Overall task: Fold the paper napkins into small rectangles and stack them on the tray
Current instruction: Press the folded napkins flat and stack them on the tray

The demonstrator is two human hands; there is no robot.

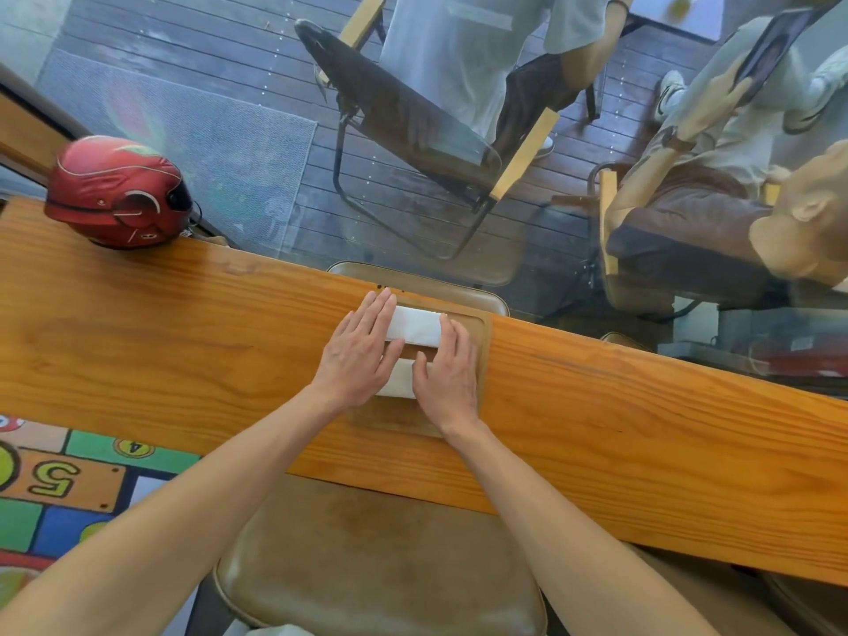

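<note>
Hands meet at the middle of the frame over a shallow wooden tray [484, 355] that sits on a long wooden counter [183, 342] running from the left edge down toward the lower right. The left hand [360, 351] lies flat, palm down, fingers [383, 309] stretched toward the upper right; it grips nothing, and its fingertips press on the left end of a folded white napkin [415, 330], a narrow rectangle lying across the far part of the tray. The right hand [447, 376] is also flat and spread, holding nothing, its fingers resting on the right end of that same napkin. Between the two hands, nearer the camera, a second white napkin [399, 378] shows as a small patch; both hands cover its ends, so how it is folded cannot be told. The two napkins lie side by side on the tray, with a thin strip of tray wood between them. At the upper left, on the counter's far edge, a red helmet [117, 190] stands well apart from the tray. A brown padded stool [367, 566] fills the lower middle below the counter, and a bright rug [50, 488] with printed numbers shows at the lower left. Beyond a glass pane along the counter's far edge, a dark folding chair [413, 126] stands on plank decking, and seated people appear at the upper right.
</note>
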